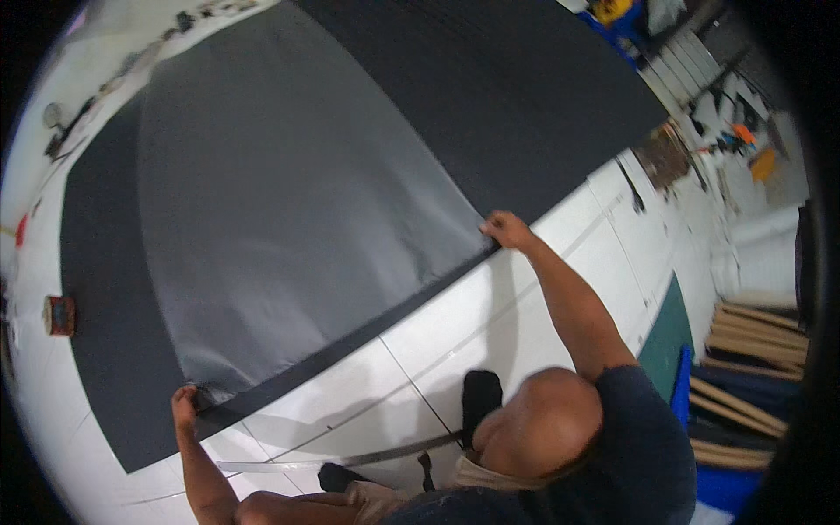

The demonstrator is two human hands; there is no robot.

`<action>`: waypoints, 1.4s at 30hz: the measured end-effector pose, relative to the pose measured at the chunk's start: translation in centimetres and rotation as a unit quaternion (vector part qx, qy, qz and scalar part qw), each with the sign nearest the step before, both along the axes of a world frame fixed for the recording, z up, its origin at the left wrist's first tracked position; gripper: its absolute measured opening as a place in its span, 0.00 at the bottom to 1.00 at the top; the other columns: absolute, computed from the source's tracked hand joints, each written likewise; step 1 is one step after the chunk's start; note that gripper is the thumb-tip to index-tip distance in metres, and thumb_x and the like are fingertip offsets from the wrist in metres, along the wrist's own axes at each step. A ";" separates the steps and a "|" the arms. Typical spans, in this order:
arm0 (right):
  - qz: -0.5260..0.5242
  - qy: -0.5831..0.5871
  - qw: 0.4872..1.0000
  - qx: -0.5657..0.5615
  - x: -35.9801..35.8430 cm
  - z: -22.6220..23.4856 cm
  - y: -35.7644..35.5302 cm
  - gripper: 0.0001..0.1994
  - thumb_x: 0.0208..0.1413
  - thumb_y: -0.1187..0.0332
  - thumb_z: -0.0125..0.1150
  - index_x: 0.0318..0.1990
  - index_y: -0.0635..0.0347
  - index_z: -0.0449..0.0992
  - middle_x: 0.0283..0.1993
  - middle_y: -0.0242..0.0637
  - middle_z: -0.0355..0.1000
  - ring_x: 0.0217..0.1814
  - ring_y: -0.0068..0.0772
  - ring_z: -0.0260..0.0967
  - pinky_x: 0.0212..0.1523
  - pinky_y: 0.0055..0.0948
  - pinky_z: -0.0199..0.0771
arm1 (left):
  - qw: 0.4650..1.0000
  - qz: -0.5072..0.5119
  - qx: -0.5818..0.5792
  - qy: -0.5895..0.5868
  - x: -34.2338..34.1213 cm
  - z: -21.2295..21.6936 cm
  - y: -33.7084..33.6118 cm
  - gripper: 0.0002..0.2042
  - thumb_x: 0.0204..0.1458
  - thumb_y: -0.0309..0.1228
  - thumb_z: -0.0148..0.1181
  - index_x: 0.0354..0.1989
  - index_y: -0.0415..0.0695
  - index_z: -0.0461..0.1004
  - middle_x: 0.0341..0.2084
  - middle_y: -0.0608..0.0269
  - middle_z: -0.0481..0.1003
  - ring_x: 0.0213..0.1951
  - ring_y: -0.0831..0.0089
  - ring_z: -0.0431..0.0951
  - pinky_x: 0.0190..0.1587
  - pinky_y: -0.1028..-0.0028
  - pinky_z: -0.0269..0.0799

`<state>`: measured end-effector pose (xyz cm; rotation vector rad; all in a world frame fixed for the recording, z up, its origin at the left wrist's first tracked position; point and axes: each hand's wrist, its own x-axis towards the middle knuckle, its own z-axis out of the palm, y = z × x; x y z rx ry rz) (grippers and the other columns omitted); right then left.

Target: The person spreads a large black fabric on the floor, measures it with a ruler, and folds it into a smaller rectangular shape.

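A large black sheet (516,96) lies flat on the white tiled floor. Over its middle is spread a glossy dark grey sheet (280,192), rippled along its near edge. My left hand (184,409) pinches the grey sheet's near left corner, which is bunched at the fingertips. At the near right corner, my right hand (507,230) has its fingers closed on the same sheet, arm stretched out. A strip of black shows between the grey sheet's near edge and the floor.
A long metal strip (350,459) lies on the floor by my feet, with a small dark tool (426,471) near it. A small brown can (59,316) stands at the left edge. Rightward are a green panel (669,332), several tan rolls (757,337) and scattered tools (739,136).
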<state>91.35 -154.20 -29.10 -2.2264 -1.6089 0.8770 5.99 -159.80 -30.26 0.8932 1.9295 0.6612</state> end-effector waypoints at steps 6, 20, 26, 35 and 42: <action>-0.087 0.062 0.994 -0.034 0.4 0.1 -0.6 0.14 0.55 0.60 0.62 0.36 0.65 0.77 0.31 0.39 0.75 0.34 0.30 0.72 0.38 0.32 0.72 | 0.998 -0.024 0.015 -0.049 -0.2 -0.5 -0.1 0.08 0.56 0.35 0.55 0.27 0.49 0.70 0.19 0.77 0.63 0.23 0.82 0.62 0.27 0.77 0.56; -0.118 0.162 0.979 0.020 0.1 1.3 -0.3 0.13 0.60 0.59 0.55 0.38 0.61 0.76 0.34 0.32 0.71 0.37 0.26 0.66 0.41 0.29 0.68 | 0.998 -0.054 -0.015 -0.033 -0.7 -1.1 1.0 0.08 0.57 0.36 0.55 0.27 0.49 0.68 0.21 0.77 0.63 0.26 0.80 0.61 0.32 0.76 0.56; -0.200 0.282 0.938 0.022 0.0 2.3 -2.4 0.13 0.61 0.58 0.55 0.39 0.60 0.74 0.35 0.31 0.72 0.39 0.26 0.67 0.44 0.29 0.67 | 0.996 -0.066 -0.053 0.021 1.2 0.7 1.1 0.09 0.57 0.38 0.55 0.27 0.49 0.69 0.22 0.74 0.63 0.27 0.78 0.61 0.33 0.76 0.55; -0.071 -0.018 0.996 0.060 -1.6 0.6 -2.2 0.15 0.58 0.60 0.60 0.43 0.63 0.76 0.37 0.41 0.76 0.40 0.32 0.73 0.44 0.32 0.72 | 0.996 0.055 -0.014 -0.068 0.7 0.7 -0.6 0.14 0.59 0.39 0.52 0.40 0.39 0.73 0.35 0.64 0.72 0.40 0.71 0.69 0.47 0.70 0.64; 0.028 -0.201 0.973 0.105 -7.5 2.4 -4.5 0.27 0.57 0.65 0.58 0.63 0.56 0.60 0.64 0.49 0.56 0.63 0.50 0.59 0.62 0.42 0.62 | 0.999 -0.010 0.011 -0.033 0.6 4.5 -0.2 0.12 0.58 0.35 0.54 0.38 0.38 0.76 0.35 0.63 0.75 0.37 0.73 0.71 0.43 0.73 0.66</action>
